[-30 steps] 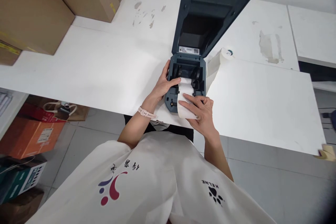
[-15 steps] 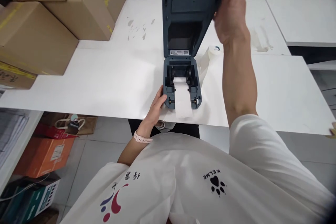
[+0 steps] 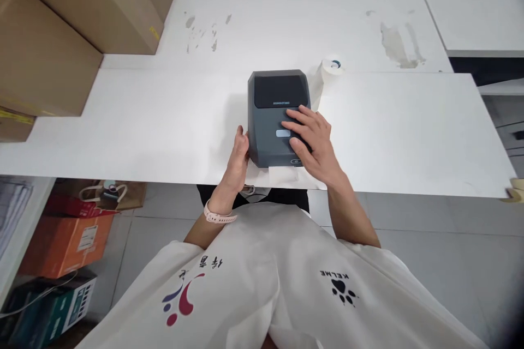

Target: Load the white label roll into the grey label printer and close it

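A dark blue-grey label printer stands on the white table with its lid down. From its front edge a strip of white label paper sticks out towards me. My right hand lies on the lid, fingers spread across the top near a light oblong button. Along the printer's left side rests my left hand, its fingers stretched out and partly hidden by the casing. Behind the printer, to the right, a roll of white label paper trails a strip that passes behind the printer.
Cardboard boxes are stacked at the table's back left. The white table has worn patches and ends close in front of me. Below on the left are an orange box and a paper bag.
The printer's raised lid has come down over the paper compartment. My right hand has moved down from the lid's upper edge onto its top. My left hand stays at the left side.
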Demonstrator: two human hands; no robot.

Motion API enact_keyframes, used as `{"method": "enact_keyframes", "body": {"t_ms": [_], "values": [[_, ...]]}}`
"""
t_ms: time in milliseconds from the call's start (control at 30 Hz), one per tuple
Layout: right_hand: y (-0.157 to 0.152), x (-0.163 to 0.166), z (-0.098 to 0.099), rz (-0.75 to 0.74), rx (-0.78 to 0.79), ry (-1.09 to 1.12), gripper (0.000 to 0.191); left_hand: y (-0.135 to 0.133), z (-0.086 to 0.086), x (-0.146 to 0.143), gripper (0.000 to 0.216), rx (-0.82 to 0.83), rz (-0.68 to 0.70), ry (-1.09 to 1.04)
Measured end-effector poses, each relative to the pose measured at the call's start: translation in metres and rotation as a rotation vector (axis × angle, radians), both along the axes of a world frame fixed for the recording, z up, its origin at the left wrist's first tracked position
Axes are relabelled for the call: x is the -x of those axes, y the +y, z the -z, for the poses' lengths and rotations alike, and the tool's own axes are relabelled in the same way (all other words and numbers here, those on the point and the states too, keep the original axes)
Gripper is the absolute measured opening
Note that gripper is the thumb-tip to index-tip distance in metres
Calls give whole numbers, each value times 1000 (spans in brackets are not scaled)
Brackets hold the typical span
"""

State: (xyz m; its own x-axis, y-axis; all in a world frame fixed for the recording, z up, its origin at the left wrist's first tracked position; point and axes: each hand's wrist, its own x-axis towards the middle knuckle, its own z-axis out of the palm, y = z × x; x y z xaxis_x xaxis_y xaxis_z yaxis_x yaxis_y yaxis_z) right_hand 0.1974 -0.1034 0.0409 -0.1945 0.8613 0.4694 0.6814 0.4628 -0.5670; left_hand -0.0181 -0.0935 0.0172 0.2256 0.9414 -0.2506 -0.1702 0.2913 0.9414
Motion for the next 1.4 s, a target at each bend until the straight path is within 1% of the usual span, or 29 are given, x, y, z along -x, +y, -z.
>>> {"method": "enact_keyframes", "body": {"t_ms": [100,167,300,400,467,533,567,600,633,700,733,800,867,933,1000,1033,1133,1200,1267,1333,1400], "values": [[-2,7,12,63,-35,-38,43,-5,-6,-10,91,-2,-17,46],[-1,9,18,86,-54,-39,43,-7,-8,-15,94,-35,-18,67],[1,11,23,123,-68,-34,44,-1,-10,-18,86,-125,-32,93],[2,13,24,138,-97,23,41,-1,-6,-11,85,-163,6,102],[2,15,24,136,-118,51,37,-11,1,-3,85,-183,-15,163],[1,16,24,138,-125,62,34,-28,10,6,77,-176,-110,306],[0,16,24,141,-121,67,33,-38,14,10,67,-165,-175,401],[-1,17,24,144,-115,76,33,-46,17,12,53,-134,-162,441],[-2,17,24,146,-110,88,33,-54,19,14,51,-83,-81,423],[-2,18,24,148,-104,111,33,-61,19,11,61,20,134,301],[-3,18,24,149,-104,118,32,-61,17,8,64,56,235,223],[-2,17,24,145,-115,130,32,-55,9,0,59,98,357,124],[-1,17,26,131,-127,141,37,-46,1,-7,47,114,409,130],[0,16,27,117,-129,135,46,-37,-5,-9,36,84,456,213],[0,14,28,119,-137,105,55,-33,-9,-8,33,18,495,304],[0,13,27,126,-147,79,56,-32,-9,-7,33,-9,504,333],[0,9,20,143,-171,-39,47,-34,-9,-1,36,-11,549,342],[1,6,13,131,-163,-124,41,-37,-10,2,37,3,634,326],[2,5,8,117,-152,-174,39,-39,-13,5,38,-1,708,322],[1,5,7,115,-142,-181,39,-39,-19,9,39,-17,722,320],[-4,7,12,125,-136,-150,41,-39,-24,14,41,-41,681,315]]}}
